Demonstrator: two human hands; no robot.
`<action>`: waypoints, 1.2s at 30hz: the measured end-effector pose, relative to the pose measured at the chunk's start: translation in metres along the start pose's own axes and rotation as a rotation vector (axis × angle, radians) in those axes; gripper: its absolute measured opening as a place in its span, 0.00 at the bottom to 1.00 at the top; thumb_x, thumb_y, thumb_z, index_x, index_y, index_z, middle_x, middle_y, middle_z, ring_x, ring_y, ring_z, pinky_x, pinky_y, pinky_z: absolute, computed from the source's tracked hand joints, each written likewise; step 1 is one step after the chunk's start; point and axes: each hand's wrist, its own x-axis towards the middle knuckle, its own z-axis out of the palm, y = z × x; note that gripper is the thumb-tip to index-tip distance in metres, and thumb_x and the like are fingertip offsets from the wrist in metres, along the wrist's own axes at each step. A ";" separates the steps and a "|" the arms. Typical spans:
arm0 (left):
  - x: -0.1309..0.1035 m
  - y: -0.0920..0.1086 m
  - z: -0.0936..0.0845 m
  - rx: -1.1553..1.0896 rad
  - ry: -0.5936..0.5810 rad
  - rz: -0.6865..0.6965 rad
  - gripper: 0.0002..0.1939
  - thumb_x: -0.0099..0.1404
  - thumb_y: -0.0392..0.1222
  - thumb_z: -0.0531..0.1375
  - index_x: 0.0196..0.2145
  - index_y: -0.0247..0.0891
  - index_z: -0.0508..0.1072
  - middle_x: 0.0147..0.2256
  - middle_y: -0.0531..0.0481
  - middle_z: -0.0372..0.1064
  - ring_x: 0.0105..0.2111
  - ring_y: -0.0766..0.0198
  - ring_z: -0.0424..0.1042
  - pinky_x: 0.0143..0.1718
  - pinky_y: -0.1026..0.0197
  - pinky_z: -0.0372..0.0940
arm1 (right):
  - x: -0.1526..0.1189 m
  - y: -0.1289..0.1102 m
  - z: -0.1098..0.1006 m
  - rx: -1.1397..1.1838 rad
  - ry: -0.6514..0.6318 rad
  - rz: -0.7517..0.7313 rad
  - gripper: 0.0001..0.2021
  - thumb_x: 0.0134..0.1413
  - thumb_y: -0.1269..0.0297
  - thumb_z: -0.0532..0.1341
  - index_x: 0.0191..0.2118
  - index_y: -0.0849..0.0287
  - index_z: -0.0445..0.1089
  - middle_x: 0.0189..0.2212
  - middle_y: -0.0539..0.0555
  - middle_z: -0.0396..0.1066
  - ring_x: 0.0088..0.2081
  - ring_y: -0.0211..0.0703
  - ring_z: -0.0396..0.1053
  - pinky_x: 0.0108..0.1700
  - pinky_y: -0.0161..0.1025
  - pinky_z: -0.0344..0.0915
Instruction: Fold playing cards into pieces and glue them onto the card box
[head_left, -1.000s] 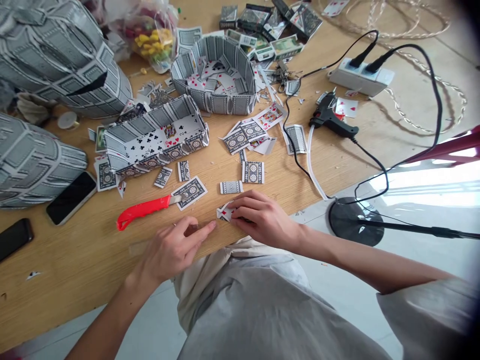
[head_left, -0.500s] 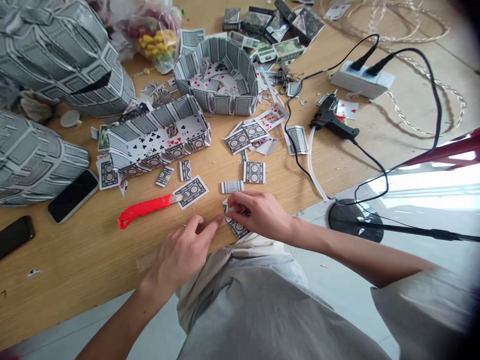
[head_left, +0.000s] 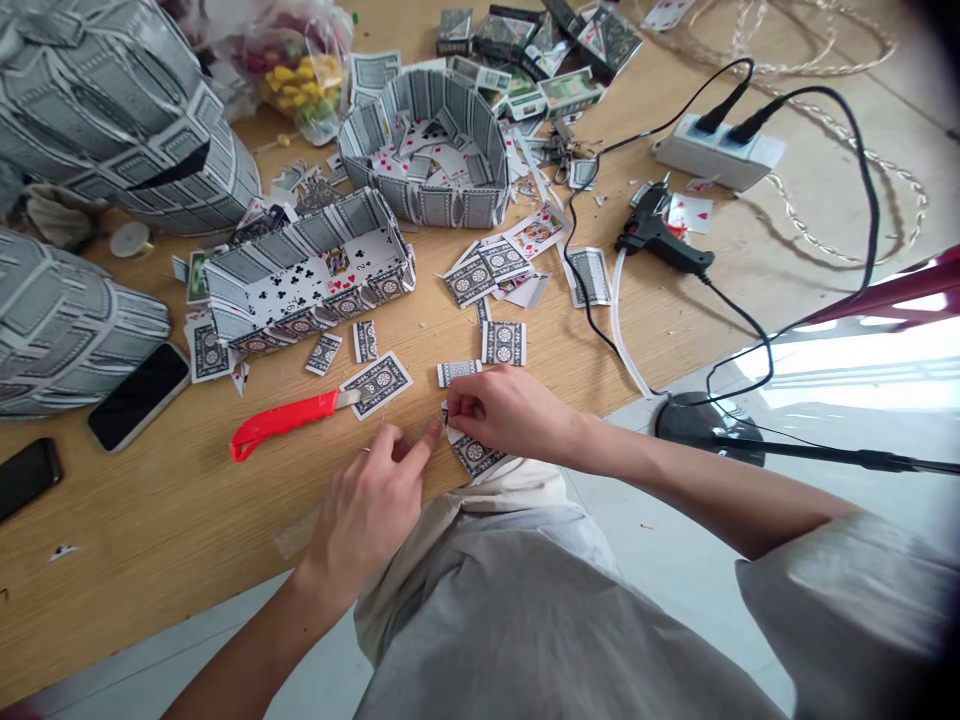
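My right hand (head_left: 506,405) pinches the edge of a playing card (head_left: 478,457) at the table's front edge; its fingertips cover much of it, so any fold is hard to make out. My left hand (head_left: 379,495) rests just left of that card. Its index finger is stretched towards the card's edge, the other fingers loosely bent, and I see nothing held in it. Left of the hands lies a red-handled utility knife (head_left: 289,423), its blade over another patterned playing card (head_left: 377,385). Beyond my right hand are folded card pieces (head_left: 503,343) (head_left: 458,373).
Two card-built trays, a rectangular one (head_left: 386,284) and a rounded one (head_left: 480,207), stand farther back. A glue gun (head_left: 660,235) and a power strip (head_left: 720,152) with black cables are at right. Phones (head_left: 139,396) and large card-covered forms (head_left: 75,325) stand at left.
My right hand has shifted slightly up and left, its fingers curling tighter over the card's edge. My left hand stays beside the card. The whole view has shifted a little.
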 end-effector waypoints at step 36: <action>-0.022 0.004 0.014 0.019 0.160 -0.040 0.24 0.76 0.33 0.58 0.66 0.48 0.73 0.44 0.45 0.75 0.33 0.59 0.77 0.34 0.60 0.67 | -0.007 0.005 0.010 -0.017 0.057 -0.110 0.04 0.62 0.73 0.66 0.37 0.58 0.77 0.30 0.51 0.78 0.31 0.40 0.70 0.35 0.36 0.57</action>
